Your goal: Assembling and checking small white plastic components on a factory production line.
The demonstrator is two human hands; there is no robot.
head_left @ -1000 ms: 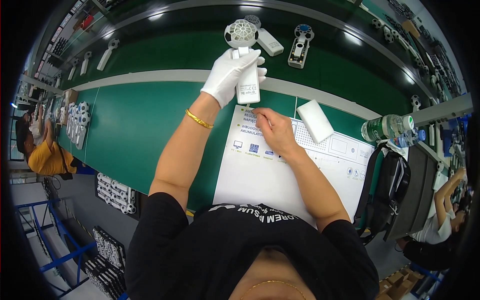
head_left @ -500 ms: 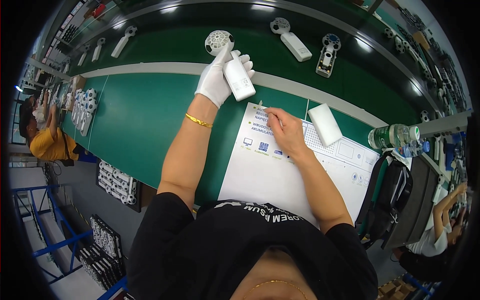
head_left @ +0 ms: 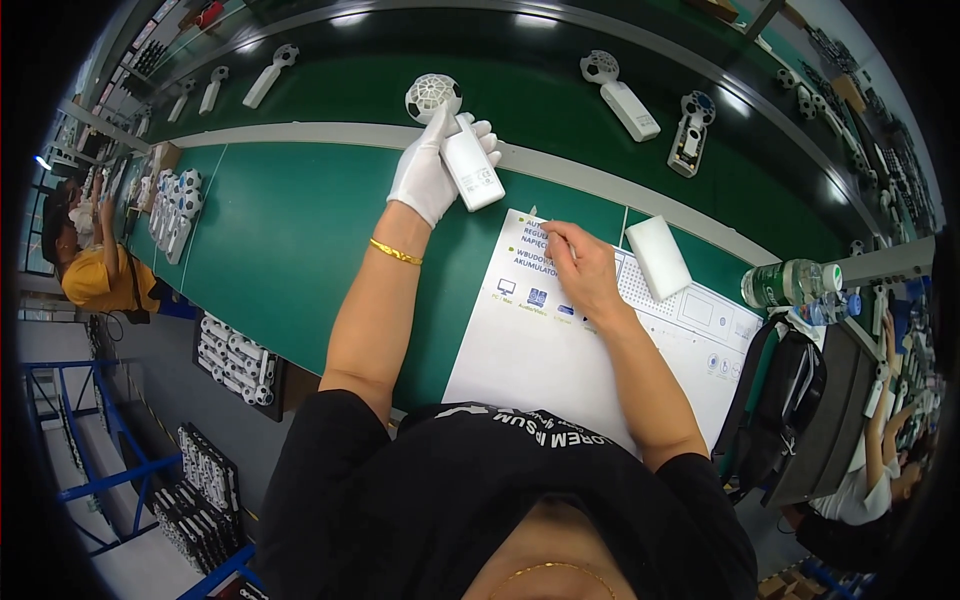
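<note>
My left hand (head_left: 425, 178), in a white glove, is wrapped round a white handheld fan (head_left: 472, 168) with a round, football-patterned grille head. The fan's head points away from me, and small print shows on the near end of its handle. Bare and with curled fingers, my right hand (head_left: 585, 265) rests over the upper part of a large white printed sheet (head_left: 510, 350). Its fingertips are drawn together near the sheet's far edge; whether they hold anything small cannot be made out. A white rectangular block (head_left: 660, 258) lies on the sheet to the right of that hand.
More football-headed fans lie on the dark green surface beyond a pale rail, one with its handle open (head_left: 688, 145). A clear bottle (head_left: 785, 284) and a black bag (head_left: 790, 395) are at right. A row of fans (head_left: 180, 215) stands far left, near a person in yellow (head_left: 100, 275).
The view has turned slightly, so the shelf fans and the sheet appear further right. My left hand still grips the fan, now a little further left of them. The right hand's curled pose is nearly unchanged.
</note>
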